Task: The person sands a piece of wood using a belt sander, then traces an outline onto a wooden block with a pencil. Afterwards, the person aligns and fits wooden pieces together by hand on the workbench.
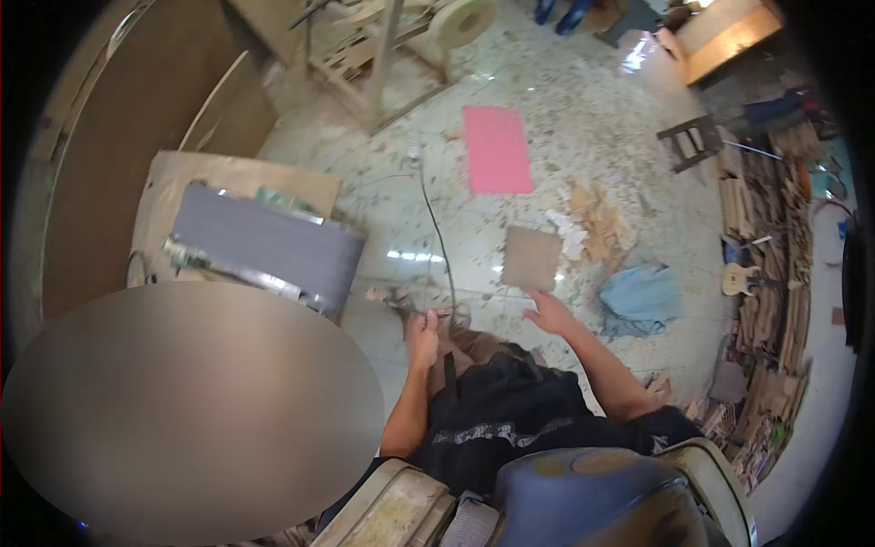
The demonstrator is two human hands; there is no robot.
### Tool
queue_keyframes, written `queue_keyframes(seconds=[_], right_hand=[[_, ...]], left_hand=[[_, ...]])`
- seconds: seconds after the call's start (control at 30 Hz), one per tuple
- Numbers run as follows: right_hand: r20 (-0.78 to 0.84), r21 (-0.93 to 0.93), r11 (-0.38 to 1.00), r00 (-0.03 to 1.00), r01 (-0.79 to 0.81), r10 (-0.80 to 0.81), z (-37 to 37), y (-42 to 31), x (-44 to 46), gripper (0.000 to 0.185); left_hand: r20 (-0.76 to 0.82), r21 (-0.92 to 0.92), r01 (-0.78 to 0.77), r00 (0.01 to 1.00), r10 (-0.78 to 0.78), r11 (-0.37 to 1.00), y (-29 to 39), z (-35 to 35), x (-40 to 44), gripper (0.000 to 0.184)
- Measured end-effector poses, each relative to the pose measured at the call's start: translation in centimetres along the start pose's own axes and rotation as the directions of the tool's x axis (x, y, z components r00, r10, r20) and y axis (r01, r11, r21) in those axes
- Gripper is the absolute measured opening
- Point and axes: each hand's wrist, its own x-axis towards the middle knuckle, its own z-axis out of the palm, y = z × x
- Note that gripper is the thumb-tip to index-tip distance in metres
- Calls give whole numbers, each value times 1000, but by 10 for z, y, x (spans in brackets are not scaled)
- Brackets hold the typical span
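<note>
My left hand (424, 338) is closed near my knee, its fingers curled round something small and dark that I cannot make out. To the right, my right hand (550, 314) reaches forward with its thumb apart from the fingers and nothing visible in it. Its fingertips are close to the lower edge of a square brown board (532, 258); whether they touch it I cannot tell. A dark cable (434, 214) runs over the floor towards my left hand.
At the left stands a grey belt machine (269, 239) on a wooden board. A pink sheet (497, 150), a blue cloth (641, 296) and wood scraps (597, 223) lie on the floor. A small dark stool (690, 144) and stacked wood (784, 301) are at the right. Another person's legs show at the top.
</note>
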Motion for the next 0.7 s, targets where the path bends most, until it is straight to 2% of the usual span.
queue_keyframes(seconds=[0.03, 0.07, 0.1, 0.17, 0.23, 0.3, 0.33, 0.4, 0.47, 0.53, 0.6, 0.67, 0.7], right_hand=[[14, 57, 996, 998, 65, -66, -3, -26, 26, 67], [9, 66, 988, 990, 142, -143, 8, -40, 51, 68], [4, 72, 974, 976, 215, -216, 20, -53, 73, 69], [95, 124, 972, 972, 200, -213, 24, -91, 96, 63], [146, 184, 948, 947, 258, -286, 45, -99, 110, 53], [243, 264, 952, 945, 154, -220, 48, -100, 97, 47], [284, 296, 950, 941, 100, -187, 50, -101, 91, 44], [369, 301, 953, 916, 44, -159, 68, -63, 73, 45], [286, 212, 977, 954, 31, -93, 75, -19, 39, 45], [341, 47, 996, 938, -76, 55, 81, 44, 8, 44], [311, -20, 948, 899, -318, 308, 78, 100, -33, 46], [237, -146, 934, 905, -326, 353, 58, 121, -72, 45], [248, -89, 909, 874, -408, 417, 62, 152, -84, 45]], left_hand=[[-13, -237, 106, 994, -112, 966, 17, 0, -21, 37], [2, -466, 193, 976, -217, 863, 28, -3, -43, 37], [-39, -507, 184, 971, -235, 842, 36, -14, -65, 36], [-115, -595, 166, 951, -288, 786, 41, -51, -107, 35], [-173, -523, 126, 952, -250, 843, -10, -101, -125, 32], [-317, -588, 64, 899, -302, 806, 12, -101, -143, 28], [-337, -562, 81, 887, -317, 823, 16, -98, -144, 27], [-322, -522, 124, 888, -329, 844, 6, -94, -136, 25], [-282, -436, 203, 894, -348, 877, -14, -97, -120, 26], [-292, -369, 273, 874, -389, 889, -19, -96, -108, 29], [-322, -369, 302, 845, -426, 879, -10, -95, -104, 32], [-319, -349, 304, 851, -417, 886, -5, -104, -103, 32], [-313, -338, 302, 857, -409, 891, -1, -107, -101, 33]])
